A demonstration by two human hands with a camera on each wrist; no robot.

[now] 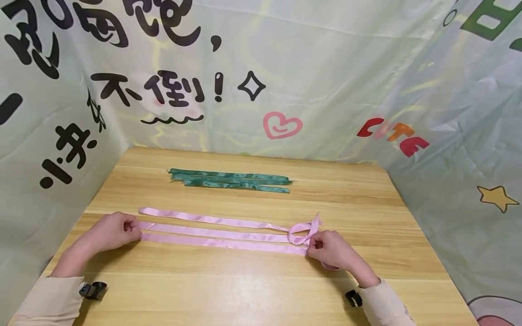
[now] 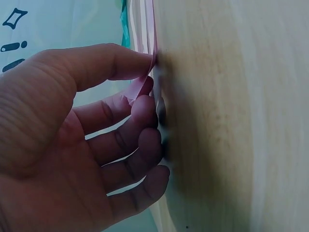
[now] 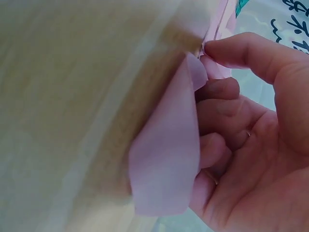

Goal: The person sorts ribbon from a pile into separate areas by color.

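Three pink ribbons lie stretched side by side across the table. My left hand (image 1: 116,232) pinches the left end of the nearest pink ribbon (image 1: 224,243) between thumb and forefinger; a short tip pokes out below the thumb in the left wrist view. Toward the other end, my right hand (image 1: 332,248) pinches that ribbon, and a loose tail (image 3: 166,154) hangs past the fingers. The middle ribbon (image 1: 224,233) and the far ribbon (image 1: 212,220) run roughly parallel behind it. At their right ends, beside my right hand, a loop of pink ribbon (image 1: 291,236) curls and crosses over itself.
Several green ribbons (image 1: 232,179) lie bunched together farther back on the wooden table (image 1: 228,294). Printed cloth walls (image 1: 326,81) rise behind the table and along both sides.
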